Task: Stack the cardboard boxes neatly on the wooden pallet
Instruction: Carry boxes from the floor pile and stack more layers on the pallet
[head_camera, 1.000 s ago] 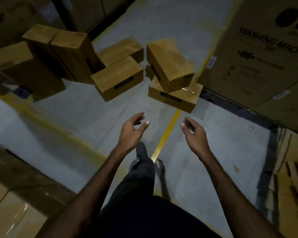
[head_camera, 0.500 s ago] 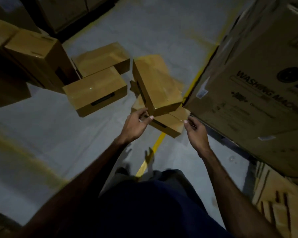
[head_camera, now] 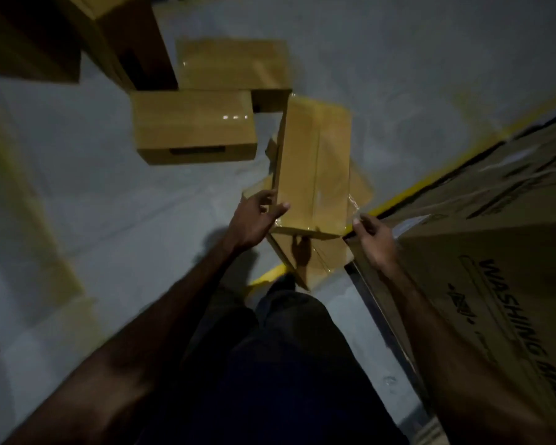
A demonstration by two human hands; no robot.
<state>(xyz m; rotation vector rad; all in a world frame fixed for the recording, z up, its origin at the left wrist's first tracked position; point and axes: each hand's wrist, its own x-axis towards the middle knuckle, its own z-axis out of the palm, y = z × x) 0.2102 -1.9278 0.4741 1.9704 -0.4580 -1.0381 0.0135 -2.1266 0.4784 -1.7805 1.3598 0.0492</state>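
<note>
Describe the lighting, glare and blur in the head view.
Head view: dim overall; tape glare glints on the top box near the right hand and on the box to its left; the left hand throws a shadow on the floor; edges are motion-blurred; the washing machine carton lettering bends.
</note>
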